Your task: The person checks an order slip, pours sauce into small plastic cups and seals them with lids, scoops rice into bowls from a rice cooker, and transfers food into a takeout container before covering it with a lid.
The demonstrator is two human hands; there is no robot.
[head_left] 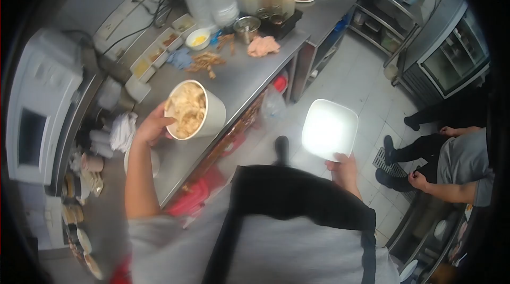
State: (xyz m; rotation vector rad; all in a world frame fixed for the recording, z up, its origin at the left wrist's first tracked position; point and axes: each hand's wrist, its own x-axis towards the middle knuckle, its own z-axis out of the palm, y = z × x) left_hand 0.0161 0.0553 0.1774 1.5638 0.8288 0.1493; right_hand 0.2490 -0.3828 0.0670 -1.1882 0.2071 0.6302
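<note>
My left hand [154, 125] grips a white paper tub [215, 117] by its side, tilted so that its mouth faces me. Pale brown food [188, 109] in pieces fills much of the tub; I cannot make out its kind. A white square bowl [329, 129] with rounded corners is in my right hand [345, 170], fingers at its near edge. The bowl's inside looks bare and bright. The tub is over the steel counter [249, 79], while the bowl is out over the floor.
On the counter are a pink cloth [263, 46], a steel pot [247, 28], a bowl of yellow food [197, 39] and stacked clear cups [220, 0]. A white appliance [45, 109] stands left. Another person [462, 164] is at the right, near a glass-fronted fridge [451, 56].
</note>
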